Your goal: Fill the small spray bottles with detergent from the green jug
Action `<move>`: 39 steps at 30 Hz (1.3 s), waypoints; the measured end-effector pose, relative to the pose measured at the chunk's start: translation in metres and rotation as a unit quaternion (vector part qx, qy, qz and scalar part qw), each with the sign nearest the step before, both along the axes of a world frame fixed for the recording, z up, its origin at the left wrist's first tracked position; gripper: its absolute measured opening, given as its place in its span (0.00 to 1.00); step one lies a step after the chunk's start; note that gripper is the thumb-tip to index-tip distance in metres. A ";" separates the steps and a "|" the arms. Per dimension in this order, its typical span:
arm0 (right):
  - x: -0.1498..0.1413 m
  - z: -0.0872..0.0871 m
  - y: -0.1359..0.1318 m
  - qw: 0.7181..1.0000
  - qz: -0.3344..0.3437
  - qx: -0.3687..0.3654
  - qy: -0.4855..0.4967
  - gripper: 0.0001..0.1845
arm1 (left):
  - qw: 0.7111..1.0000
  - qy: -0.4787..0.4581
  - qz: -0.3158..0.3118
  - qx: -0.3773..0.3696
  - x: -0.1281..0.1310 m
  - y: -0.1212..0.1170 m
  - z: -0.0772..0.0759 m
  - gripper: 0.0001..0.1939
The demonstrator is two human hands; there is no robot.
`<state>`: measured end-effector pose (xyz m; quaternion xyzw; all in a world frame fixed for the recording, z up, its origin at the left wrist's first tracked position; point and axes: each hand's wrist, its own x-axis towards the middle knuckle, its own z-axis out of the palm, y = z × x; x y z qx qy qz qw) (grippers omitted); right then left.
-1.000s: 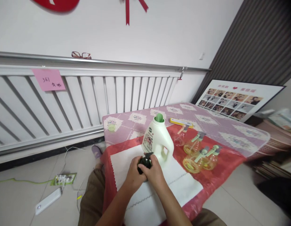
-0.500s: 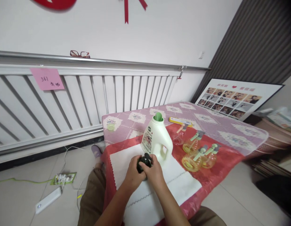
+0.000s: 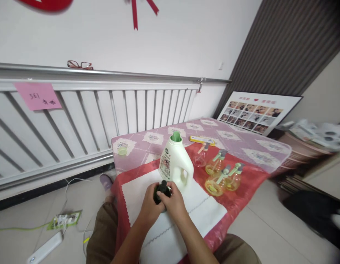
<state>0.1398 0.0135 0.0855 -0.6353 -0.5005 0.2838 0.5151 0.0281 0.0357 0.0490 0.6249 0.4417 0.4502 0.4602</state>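
Note:
A dark green pump bottle [image 3: 163, 189] stands upright between my hands, over the white cloth [image 3: 183, 229]. My left hand [image 3: 150, 206] is wrapped round its left side. My right hand [image 3: 174, 201] grips it from the right, with the thumb laid across the front near the black pump top. The fingers hide most of the bottle's body. Just behind the hands stands a cream detergent jug [image 3: 174, 161], its green-lined mouth uncapped and its handle to the right. A pale green cap [image 3: 122, 150] lies at the table's far left.
Several clear spray bottles [image 3: 215, 183] with yellow liquid stand on the red cover [image 3: 243, 203] at right. A yellow-and-white box [image 3: 202, 140] lies behind them. The white radiator [image 3: 126, 110] runs behind the table. A power strip [image 3: 65, 220] and cords lie on the floor at left.
The view has turned a little to the right, so everything sits further left. The pump top appears turned between my fingers; both hands keep hold of the bottle.

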 end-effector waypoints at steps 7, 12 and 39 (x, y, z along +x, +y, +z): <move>0.003 0.006 -0.005 0.999 0.032 0.033 -0.012 0.15 | 1.000 -0.007 0.001 -0.023 -0.001 0.000 0.000 0.30; -0.003 0.004 -0.004 1.000 -0.014 0.016 -0.020 0.08 | 1.000 -0.011 -0.006 -0.022 -0.002 0.000 -0.006 0.30; 0.104 0.013 0.016 0.995 -0.059 0.038 -0.066 0.15 | 0.996 0.073 0.019 -0.054 -0.004 0.001 -0.014 0.35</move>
